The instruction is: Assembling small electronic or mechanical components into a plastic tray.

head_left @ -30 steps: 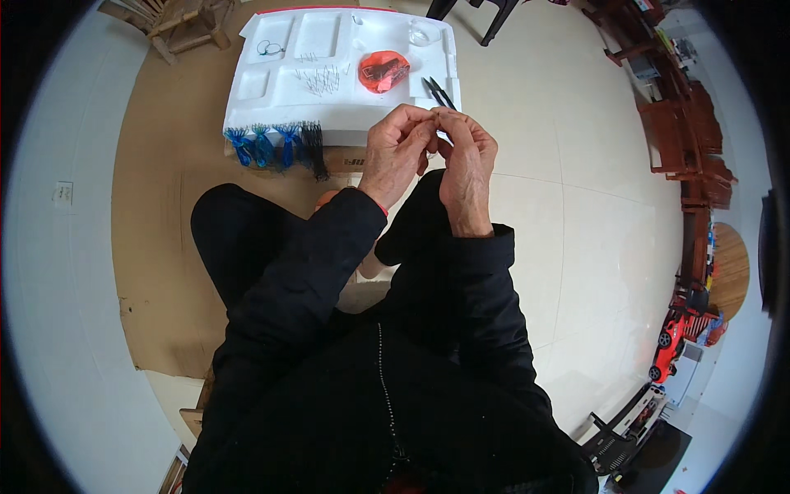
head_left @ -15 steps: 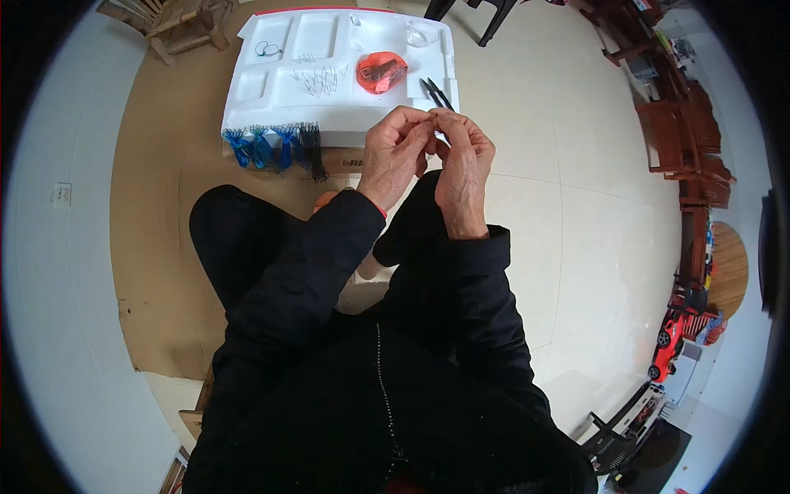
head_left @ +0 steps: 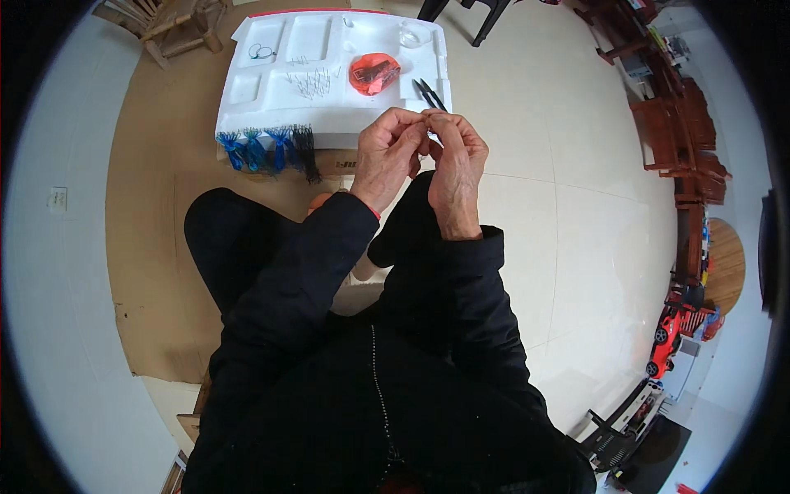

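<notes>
Our foam tray (head_left: 271, 105) bore a red bag (head_left: 374, 74) and pronged tool (head_left: 428, 92); left hand (head_left: 383, 159) and right hand (head_left: 456, 171) pinched, contents unclear.

On tray (head_left: 341, 117): loop (head_left: 262, 53) in far-L compartment, wire pcs (head_left: 311, 82) mid, bag (head_left: 375, 74) R of ctr, hand tool (head_left: 427, 91) nr R edge, dish (head_left: 414, 34) far-R corner. Bundles (head_left: 281, 148) hang off near edge, L half; L hand (head_left: 383, 156) + R hand (head_left: 459, 160) at near-R corner. Chair (head_left: 183, 30) behind far-L corner, stool legs (head_left: 487, 25) behind far-R.
</notes>
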Tool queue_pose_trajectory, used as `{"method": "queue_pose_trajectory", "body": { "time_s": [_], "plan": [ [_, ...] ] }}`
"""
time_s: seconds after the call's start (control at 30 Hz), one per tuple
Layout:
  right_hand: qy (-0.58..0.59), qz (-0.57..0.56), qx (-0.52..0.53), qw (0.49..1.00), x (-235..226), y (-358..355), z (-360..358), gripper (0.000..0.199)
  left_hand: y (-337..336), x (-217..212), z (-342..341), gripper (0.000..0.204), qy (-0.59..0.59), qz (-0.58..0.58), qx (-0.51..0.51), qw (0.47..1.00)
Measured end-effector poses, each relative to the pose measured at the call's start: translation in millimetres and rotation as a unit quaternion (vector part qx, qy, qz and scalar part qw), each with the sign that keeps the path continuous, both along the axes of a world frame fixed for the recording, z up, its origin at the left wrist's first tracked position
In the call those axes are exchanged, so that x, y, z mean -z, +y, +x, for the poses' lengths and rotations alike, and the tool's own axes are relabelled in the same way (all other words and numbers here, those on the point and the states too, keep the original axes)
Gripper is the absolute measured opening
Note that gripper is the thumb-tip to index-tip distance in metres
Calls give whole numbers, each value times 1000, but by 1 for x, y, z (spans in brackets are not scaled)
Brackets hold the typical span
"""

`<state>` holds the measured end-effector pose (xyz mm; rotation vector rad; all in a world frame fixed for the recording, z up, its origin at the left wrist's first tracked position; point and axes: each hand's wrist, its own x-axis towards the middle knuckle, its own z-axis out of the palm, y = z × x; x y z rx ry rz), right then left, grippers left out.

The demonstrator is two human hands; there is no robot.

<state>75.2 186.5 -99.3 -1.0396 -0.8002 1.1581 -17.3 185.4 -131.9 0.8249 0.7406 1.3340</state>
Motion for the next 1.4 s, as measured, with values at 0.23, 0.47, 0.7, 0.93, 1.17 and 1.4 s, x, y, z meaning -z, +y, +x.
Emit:
{"method": "queue_pose_trajectory", "body": {
  "time_s": [0.23, 0.47, 0.7, 0.93, 1.17, 1.4],
  "plan": [
    [-2, 8, -8, 1000, -5, -3, -1, 12, -1, 0, 0, 10, 9, 6, -3, 1000],
    [-12, -24, -33, 999, -11, -5, 3, 14, -2, -2, 0, 9, -1, 13, -15, 1000],
    [-15, -19, -43, 999, -12, -5, 5, 14, -2, -4, -1, 9, 4, 23, -15, 1000],
    [-22, -3, -45, 999, -8, -3, 4, 15, -2, -4, -1, 8, 5, 32, -18, 999],
    [-24, -8, -56, 998, -8, -3, 6, 15, -1, -7, -3, 8, 14, 39, -10, 999],
    [-37, 0, -58, 998, -9, -3, 6, 15, -2, -8, -4, 9, 20, 46, -8, 999]
  ]
}}
